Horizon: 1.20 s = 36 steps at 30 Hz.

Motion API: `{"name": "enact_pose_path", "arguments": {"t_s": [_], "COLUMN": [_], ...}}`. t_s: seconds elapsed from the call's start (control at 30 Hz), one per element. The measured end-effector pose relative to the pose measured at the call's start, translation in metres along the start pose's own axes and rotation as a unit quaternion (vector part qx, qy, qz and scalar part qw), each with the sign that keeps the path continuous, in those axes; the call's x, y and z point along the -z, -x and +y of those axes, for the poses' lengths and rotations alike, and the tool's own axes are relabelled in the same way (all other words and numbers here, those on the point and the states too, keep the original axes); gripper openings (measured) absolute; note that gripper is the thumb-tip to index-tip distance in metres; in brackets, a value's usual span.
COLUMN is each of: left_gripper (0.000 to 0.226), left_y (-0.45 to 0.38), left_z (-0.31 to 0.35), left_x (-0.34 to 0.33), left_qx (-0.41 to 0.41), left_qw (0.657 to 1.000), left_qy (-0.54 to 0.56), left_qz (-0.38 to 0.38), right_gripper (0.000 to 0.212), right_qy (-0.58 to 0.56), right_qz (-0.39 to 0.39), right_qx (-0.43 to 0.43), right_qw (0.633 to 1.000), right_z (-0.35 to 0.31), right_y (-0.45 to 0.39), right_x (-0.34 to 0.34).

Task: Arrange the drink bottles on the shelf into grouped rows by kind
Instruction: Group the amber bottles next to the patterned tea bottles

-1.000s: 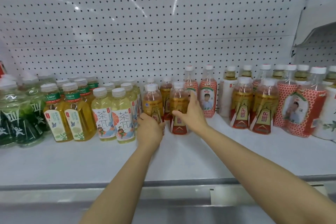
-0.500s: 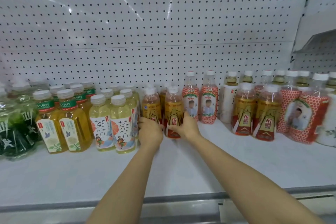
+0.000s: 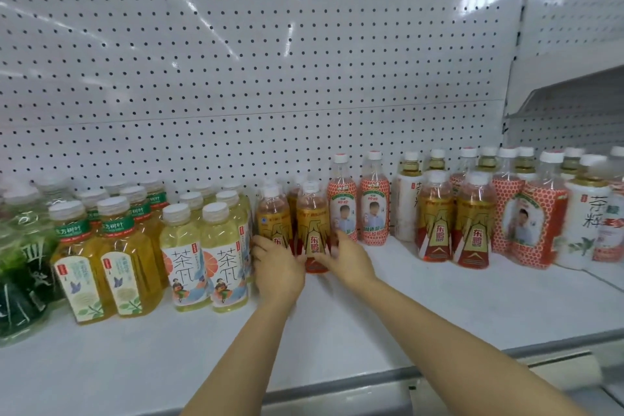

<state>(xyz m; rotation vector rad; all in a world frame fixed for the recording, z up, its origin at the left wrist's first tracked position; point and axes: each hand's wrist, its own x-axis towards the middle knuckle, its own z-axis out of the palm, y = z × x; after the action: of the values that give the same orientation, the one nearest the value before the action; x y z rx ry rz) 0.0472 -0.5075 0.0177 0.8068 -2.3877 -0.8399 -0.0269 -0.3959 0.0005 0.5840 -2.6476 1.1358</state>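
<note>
Shelf (image 3: pixel 337 331): white, wide bare strip along the near edge; bottles stand toward the far side against a pegboard (image 3: pixel 270 78).
Rows: from left, dark green bottles (image 3: pixel 20 267), amber tea (image 3: pixel 101 263), pale tea (image 3: pixel 206 257), gold-red bottles, then red-dotted bottles (image 3: pixel 358 209); further right a second gold-red pair (image 3: pixel 452 223) stands mixed in with red-dotted and white ones.
Step, as judged: squaring the front gold-red pair into its row between pale tea and red-dotted bottles.
Left bottle (image 3: pixel 273 216): upright, just beside the pale tea, lower half hidden behind the left hand.
Right bottle (image 3: pixel 312 230): upright, label facing near, touching its neighbour or nearly so.
Left hand (image 3: pixel 277 267): fingers curled against the left bottle's base; probably grasping it, though the palm side is hidden.
Right hand (image 3: pixel 344 257): thumb and fingers wrapped low round the right bottle.
Doing it well: slide low, not lift; keep both bases flat; press the pair together and line the fronts up with the pale tea; avoid nudging the red-dotted bottles on the right.
Still to group: the gold-red pair on the right.
</note>
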Motion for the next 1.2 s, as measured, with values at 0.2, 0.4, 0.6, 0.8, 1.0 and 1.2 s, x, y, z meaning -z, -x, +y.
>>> {"name": "enact_pose_path", "arguments": {"t_s": [0.2, 0.4, 0.6, 0.8, 1.0, 1.2], "left_gripper": [0.086, 0.081, 0.068, 0.078, 0.088, 0.05], "left_y": [0.03, 0.053, 0.061, 0.056, 0.025, 0.049], "left_z": [0.021, 0.068, 0.117, 0.171, 0.189, 0.188], "left_x": [-0.01, -0.033, -0.071, -0.118, -0.185, -0.162], "left_qx": [-0.289, -0.364, -0.372, -0.257, -0.122, -0.122], "left_qw": [0.935, 0.909, 0.91, 0.959, 0.934, 0.912], "left_qy": [-0.15, -0.193, -0.184, -0.002, 0.274, 0.343], "left_qz": [0.14, 0.066, 0.007, -0.12, -0.192, -0.189], "right_gripper": [0.055, 0.051, 0.05, 0.048, 0.063, 0.089], "right_qy": [0.127, 0.189, 0.206, 0.211, 0.156, 0.026], "right_qz": [0.098, 0.173, 0.2, 0.195, 0.188, 0.17], "right_qx": [0.036, 0.025, 0.007, 0.002, 0.001, -0.024], "right_qw": [0.986, 0.966, 0.958, 0.958, 0.97, 0.985], "right_z": [0.023, 0.061, 0.105, 0.146, 0.178, 0.188], "right_y": [0.041, 0.067, 0.074, 0.066, 0.046, 0.023], "right_x": [0.044, 0.111, 0.16, 0.188, 0.204, 0.196]}}
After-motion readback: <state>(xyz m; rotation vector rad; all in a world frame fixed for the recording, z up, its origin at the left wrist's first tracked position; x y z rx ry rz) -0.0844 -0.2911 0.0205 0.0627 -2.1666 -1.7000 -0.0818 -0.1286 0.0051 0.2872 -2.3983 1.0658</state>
